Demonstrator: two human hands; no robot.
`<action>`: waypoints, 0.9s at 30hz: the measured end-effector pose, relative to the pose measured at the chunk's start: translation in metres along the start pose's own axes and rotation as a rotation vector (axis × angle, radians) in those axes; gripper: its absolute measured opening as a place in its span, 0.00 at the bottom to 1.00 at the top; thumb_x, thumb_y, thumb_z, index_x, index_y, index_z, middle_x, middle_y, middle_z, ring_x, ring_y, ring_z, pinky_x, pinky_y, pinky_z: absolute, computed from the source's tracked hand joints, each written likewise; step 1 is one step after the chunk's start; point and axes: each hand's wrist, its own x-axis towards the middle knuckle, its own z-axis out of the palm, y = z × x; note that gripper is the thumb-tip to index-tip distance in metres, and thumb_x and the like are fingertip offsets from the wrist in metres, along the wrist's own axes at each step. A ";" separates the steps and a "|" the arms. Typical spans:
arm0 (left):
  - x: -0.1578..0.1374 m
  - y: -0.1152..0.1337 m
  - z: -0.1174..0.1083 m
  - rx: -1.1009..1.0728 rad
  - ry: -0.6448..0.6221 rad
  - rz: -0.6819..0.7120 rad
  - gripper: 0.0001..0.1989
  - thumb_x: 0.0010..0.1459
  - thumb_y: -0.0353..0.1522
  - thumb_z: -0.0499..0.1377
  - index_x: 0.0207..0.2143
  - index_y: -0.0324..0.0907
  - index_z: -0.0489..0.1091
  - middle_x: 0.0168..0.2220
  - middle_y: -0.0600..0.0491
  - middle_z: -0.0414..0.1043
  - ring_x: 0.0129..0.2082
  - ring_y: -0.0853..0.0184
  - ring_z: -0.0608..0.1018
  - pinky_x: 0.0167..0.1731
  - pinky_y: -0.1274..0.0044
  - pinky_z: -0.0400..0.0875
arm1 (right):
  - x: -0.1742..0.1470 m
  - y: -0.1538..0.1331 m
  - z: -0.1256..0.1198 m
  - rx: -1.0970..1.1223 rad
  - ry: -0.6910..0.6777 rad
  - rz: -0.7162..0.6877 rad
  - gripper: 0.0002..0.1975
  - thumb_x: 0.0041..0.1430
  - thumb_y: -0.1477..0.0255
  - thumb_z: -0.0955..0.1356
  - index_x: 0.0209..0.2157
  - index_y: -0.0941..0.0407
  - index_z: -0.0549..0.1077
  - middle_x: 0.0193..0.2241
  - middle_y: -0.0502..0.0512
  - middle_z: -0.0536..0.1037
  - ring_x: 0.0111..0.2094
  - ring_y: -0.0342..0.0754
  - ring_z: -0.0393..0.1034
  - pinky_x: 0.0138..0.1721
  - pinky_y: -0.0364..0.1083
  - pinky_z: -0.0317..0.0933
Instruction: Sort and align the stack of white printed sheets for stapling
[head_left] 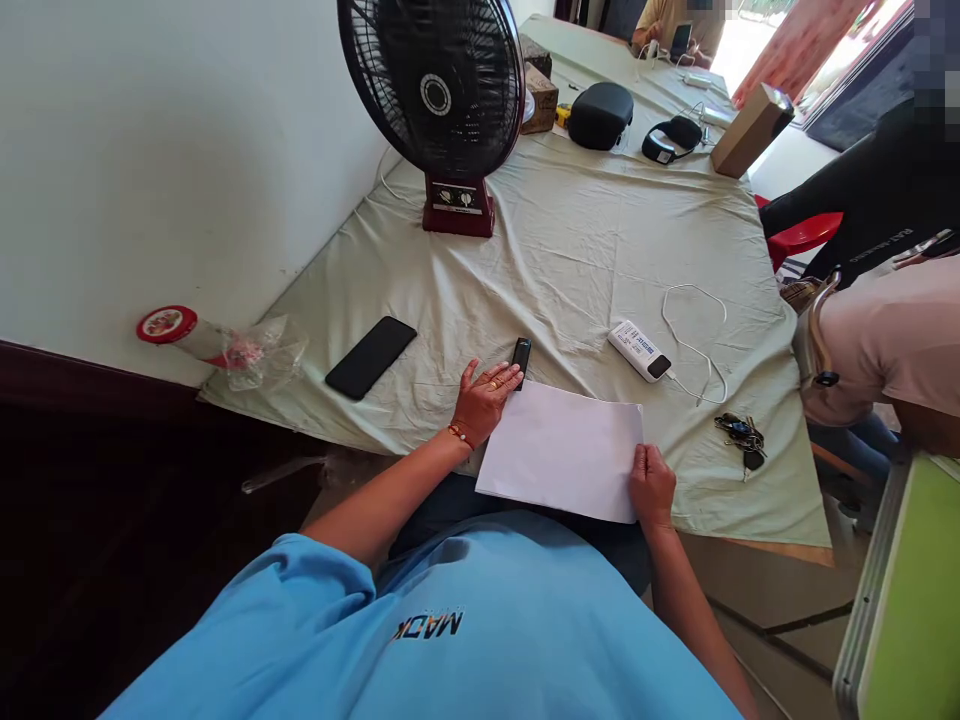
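Observation:
A stack of white paper sheets [562, 450] lies at the near table edge, partly reaching over my lap. At its far left corner is a small black stapler [522, 352], set over the paper's edge. My left hand [486, 395] has its fingers closed over the stapler's near end and hides that part. My right hand [651, 482] grips the right edge of the paper, with the thumb on top and the other fingers mostly hidden below.
A black phone [371, 357] lies left, near a red-lidded jar [180, 330]. A fan [459, 205] stands behind. To the right are a white power bank [639, 350] with a cable and some keys [741, 438]. Another person's arm [892, 340] is at the right.

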 end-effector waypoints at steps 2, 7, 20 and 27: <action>-0.001 0.002 0.003 0.009 0.008 -0.011 0.22 0.79 0.28 0.54 0.65 0.53 0.81 0.70 0.49 0.79 0.75 0.55 0.77 0.82 0.41 0.50 | -0.001 0.000 -0.002 -0.004 -0.010 0.007 0.24 0.78 0.51 0.56 0.32 0.50 0.64 0.29 0.57 0.74 0.31 0.51 0.62 0.37 0.50 0.49; 0.002 0.008 0.011 0.029 0.026 -0.029 0.23 0.78 0.27 0.54 0.66 0.49 0.81 0.71 0.46 0.77 0.70 0.55 0.82 0.81 0.41 0.53 | -0.001 -0.003 -0.006 -0.016 -0.031 0.034 0.24 0.76 0.50 0.56 0.31 0.50 0.62 0.28 0.56 0.73 0.31 0.51 0.61 0.36 0.49 0.49; -0.041 -0.028 -0.030 -0.052 0.131 0.092 0.21 0.78 0.32 0.55 0.66 0.43 0.78 0.71 0.42 0.78 0.70 0.55 0.80 0.72 0.54 0.77 | -0.006 0.023 -0.051 -0.036 0.029 0.166 0.26 0.71 0.45 0.57 0.33 0.51 0.69 0.31 0.60 0.77 0.33 0.53 0.66 0.39 0.50 0.52; -0.109 -0.039 -0.039 0.068 0.192 0.150 0.15 0.78 0.30 0.55 0.52 0.44 0.84 0.62 0.43 0.84 0.61 0.56 0.84 0.63 0.59 0.83 | 0.013 0.027 -0.054 0.009 0.027 0.111 0.28 0.70 0.42 0.58 0.31 0.50 0.67 0.28 0.58 0.77 0.31 0.52 0.67 0.38 0.50 0.54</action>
